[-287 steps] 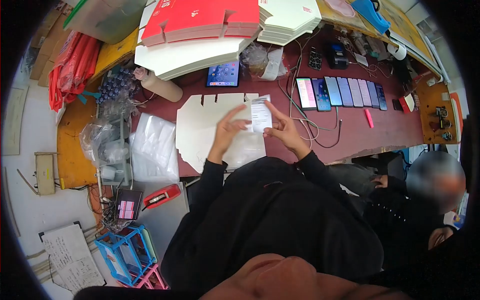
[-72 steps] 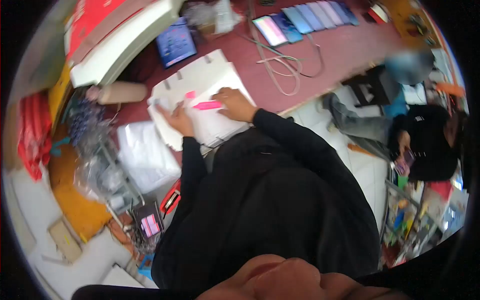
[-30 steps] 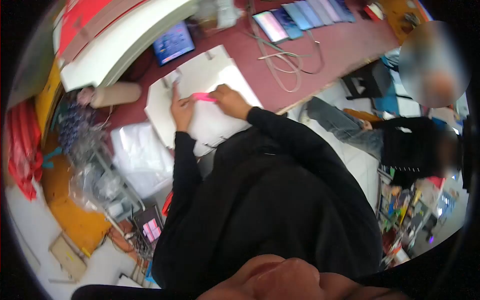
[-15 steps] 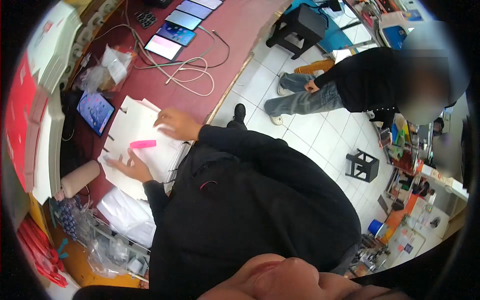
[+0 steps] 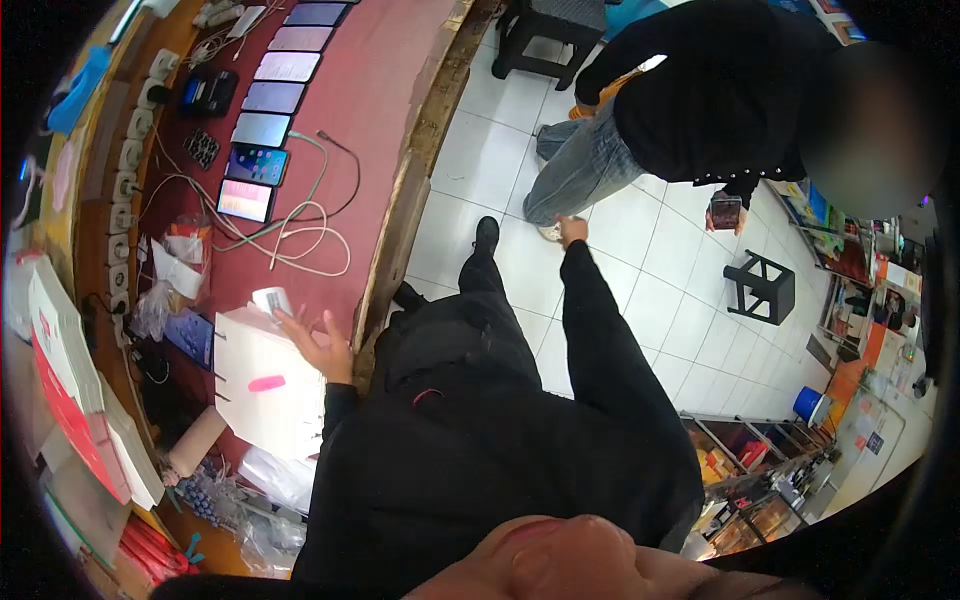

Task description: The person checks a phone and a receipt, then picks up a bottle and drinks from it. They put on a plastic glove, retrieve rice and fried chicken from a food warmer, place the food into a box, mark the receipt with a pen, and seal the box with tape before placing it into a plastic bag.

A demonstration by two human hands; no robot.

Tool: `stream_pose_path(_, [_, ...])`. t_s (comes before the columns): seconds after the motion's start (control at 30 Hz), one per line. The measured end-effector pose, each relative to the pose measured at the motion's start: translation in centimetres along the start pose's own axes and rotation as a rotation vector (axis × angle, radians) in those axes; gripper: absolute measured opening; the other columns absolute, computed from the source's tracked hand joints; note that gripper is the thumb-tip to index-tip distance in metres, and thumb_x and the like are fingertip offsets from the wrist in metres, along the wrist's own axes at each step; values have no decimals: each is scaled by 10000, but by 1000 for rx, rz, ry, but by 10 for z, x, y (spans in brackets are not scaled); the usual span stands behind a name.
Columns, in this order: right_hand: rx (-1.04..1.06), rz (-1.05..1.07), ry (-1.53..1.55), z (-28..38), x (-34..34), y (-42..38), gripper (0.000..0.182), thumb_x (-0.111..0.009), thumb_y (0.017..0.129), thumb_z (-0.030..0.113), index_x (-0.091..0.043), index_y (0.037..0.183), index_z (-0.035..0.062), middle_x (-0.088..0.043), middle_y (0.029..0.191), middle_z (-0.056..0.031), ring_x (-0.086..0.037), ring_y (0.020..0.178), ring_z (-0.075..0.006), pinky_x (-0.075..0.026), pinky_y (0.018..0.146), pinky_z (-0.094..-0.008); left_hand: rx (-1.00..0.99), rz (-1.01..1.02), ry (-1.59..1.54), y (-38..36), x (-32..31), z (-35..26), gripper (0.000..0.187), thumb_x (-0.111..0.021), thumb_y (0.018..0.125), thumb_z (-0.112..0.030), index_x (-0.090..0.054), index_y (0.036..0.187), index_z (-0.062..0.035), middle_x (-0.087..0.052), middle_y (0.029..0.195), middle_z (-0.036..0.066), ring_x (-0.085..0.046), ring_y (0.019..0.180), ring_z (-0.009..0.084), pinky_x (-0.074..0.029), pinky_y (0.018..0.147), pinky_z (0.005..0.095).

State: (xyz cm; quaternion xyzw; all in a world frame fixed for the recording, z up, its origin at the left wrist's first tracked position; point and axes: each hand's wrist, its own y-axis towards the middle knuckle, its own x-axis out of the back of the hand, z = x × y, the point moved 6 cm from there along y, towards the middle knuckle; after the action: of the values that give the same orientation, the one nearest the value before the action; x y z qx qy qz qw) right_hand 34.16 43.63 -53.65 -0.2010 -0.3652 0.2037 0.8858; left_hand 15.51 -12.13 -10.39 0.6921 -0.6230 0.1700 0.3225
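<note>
My left hand (image 5: 322, 348) is open, fingers spread, over the top right part of an open ring binder with white pages (image 5: 245, 415). Its fingertips are beside a small white object (image 5: 270, 299) at the binder's top edge. A bright pink strip (image 5: 266, 383) lies on the page. Out over the tiled floor, my right hand (image 5: 573, 231) is closed at the end of my stretched arm; whatever it may hold is hidden. In the image it appears next to the shoe of another person (image 5: 700, 90), who holds a dark device (image 5: 725, 211).
Several phones (image 5: 274, 97) line the red table (image 5: 370, 100), with tangled cables (image 5: 310, 235) below them. A tablet (image 5: 190, 335) and plastic bags (image 5: 165, 290) are left of the binder. Black stools (image 5: 760, 288) (image 5: 555, 30) stand on the floor.
My right hand has left the binder and swung right, over the floor. My left hand has moved up and right across the page. The view has shifted, and the other person's device now shows.
</note>
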Motion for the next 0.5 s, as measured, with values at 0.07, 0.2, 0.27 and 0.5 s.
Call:
stream_pose_path(0.07, [-160,89,276,114,42,-54,665,-813,655,205,-492,1154,-97,-612,1075,-195,-616,930,-308,-501,795,-397,-4,18,17,5,-29,-18,747,-585,842,-20,-149,1448,0,-233,1443,267,-541,1080,275,-460,831,333])
stream_pose_path(0.2, [9,37,117,156,20,41,724,-801,689,362,-528,1154,-122,-576,1180,-230,-552,1105,-328,-432,921,-362,63,63,0,9,-76,-50,751,-590,836,-2,-151,1446,1,-240,1433,270,-553,1050,266,-481,781,316])
stream_pose_path(0.27, [-205,7,-60,145,-4,93,676,-789,698,387,-567,1086,-120,-599,1122,-218,-582,1029,-301,-453,862,-344,115,77,2,8,-90,-61,768,-586,838,2,-130,1456,-21,-228,1437,265,-551,1054,258,-484,773,313])
stream_pose_path(0.5, [-20,-515,-126,165,18,26,525,-567,880,384,-380,1093,-58,-620,873,-262,-622,922,-370,-488,780,-437,167,-3,113,-10,-95,-69,730,-568,854,-2,-158,1457,-34,-179,1462,285,-562,1056,252,-511,713,279])
